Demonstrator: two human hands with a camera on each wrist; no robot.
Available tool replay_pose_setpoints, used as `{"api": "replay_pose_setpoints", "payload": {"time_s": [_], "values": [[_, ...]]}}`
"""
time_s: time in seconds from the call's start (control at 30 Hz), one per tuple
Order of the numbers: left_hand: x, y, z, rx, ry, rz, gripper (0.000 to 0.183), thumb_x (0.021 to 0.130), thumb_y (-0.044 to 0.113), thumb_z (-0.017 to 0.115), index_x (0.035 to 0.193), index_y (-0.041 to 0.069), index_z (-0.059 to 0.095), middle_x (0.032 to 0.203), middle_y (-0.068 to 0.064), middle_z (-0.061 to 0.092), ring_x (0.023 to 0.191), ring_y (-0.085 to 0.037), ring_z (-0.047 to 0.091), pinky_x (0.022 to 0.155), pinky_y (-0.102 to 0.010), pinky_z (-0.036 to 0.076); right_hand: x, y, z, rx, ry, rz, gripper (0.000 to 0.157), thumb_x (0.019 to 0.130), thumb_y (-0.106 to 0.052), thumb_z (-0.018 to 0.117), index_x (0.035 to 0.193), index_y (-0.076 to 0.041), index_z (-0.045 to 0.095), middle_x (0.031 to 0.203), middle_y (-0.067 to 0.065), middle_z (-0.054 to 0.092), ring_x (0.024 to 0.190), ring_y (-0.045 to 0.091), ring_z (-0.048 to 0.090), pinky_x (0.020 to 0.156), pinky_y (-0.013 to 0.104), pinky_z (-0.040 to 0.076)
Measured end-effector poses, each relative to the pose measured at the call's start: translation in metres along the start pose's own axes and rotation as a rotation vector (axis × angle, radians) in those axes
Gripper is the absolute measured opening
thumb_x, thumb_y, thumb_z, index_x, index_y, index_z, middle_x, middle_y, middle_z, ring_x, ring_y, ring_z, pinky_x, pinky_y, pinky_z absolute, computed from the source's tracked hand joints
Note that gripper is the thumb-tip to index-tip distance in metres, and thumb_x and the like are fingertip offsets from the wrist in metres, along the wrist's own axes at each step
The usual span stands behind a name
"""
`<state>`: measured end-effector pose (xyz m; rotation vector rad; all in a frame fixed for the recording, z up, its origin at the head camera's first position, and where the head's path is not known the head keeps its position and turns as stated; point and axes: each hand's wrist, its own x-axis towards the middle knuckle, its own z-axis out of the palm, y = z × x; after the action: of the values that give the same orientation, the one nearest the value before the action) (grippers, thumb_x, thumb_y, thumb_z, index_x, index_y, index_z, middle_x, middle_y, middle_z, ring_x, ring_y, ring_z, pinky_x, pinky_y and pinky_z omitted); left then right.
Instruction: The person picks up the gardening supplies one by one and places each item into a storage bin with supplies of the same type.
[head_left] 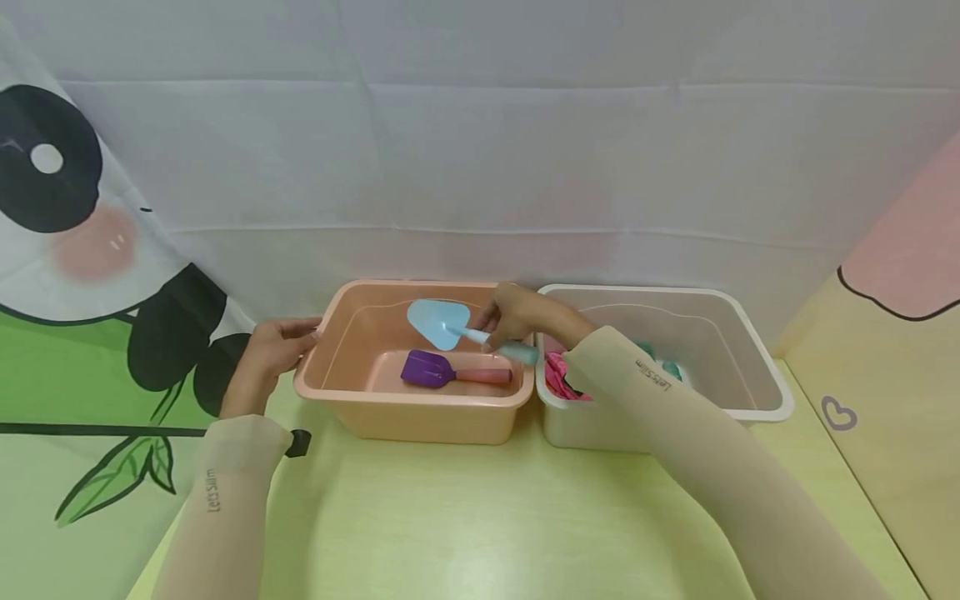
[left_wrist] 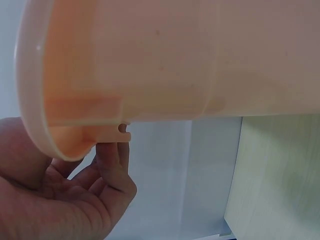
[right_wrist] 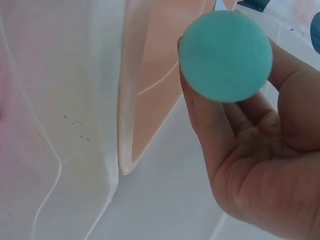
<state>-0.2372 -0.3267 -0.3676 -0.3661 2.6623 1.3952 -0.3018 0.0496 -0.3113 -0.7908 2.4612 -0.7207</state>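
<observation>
My right hand pinches a light-blue toy trowel by its handle, over the right side of a peach plastic basin. The teal round handle end points at the camera in the right wrist view. Under the blade, a purple toy shovel with a pink handle lies on the basin floor. At the basin's left end my left hand grips the rim, its fingers beneath the edge in the left wrist view.
Close against the peach basin's right side stands a white basin. It holds a pink item and teal items, partly hidden by my right arm. Both stand on a pale yellow-green table, with a white cloth behind.
</observation>
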Motion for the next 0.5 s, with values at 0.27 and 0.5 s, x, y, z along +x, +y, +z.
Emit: {"api": "replay_pose_setpoints", "payload": {"time_s": [0.27, 0.5], "values": [[-0.0003, -0.0004, 0.0019, -0.004, 0.005, 0.0, 0.054, 0.112, 0.025, 0.053, 0.159, 0.001, 0.044, 0.157, -0.029, 0.047, 0.128, -0.033, 0.057, 0.076, -0.013, 0.053, 0.0083, -0.0008, -0.0008, 0.006, -0.022, 0.011, 0.032, 0.09, -0.009, 0.085, 0.121, -0.005, 0.079, 0.11, 0.009, 0.078, 0.094, 0.014, 0.066, 0.078, 0.021, 0.055], [-0.0028, 0.0033, 0.0038, -0.002, 0.006, 0.012, 0.053, 0.111, 0.025, 0.053, 0.158, 0.0, 0.046, 0.157, -0.029, 0.048, 0.128, -0.034, 0.057, 0.077, -0.014, 0.052, 0.0114, 0.0003, 0.0014, -0.022, -0.023, -0.02, 0.03, 0.089, -0.014, 0.087, 0.118, -0.011, 0.082, 0.106, 0.003, 0.08, 0.089, 0.009, 0.065, 0.072, 0.017, 0.05]]}}
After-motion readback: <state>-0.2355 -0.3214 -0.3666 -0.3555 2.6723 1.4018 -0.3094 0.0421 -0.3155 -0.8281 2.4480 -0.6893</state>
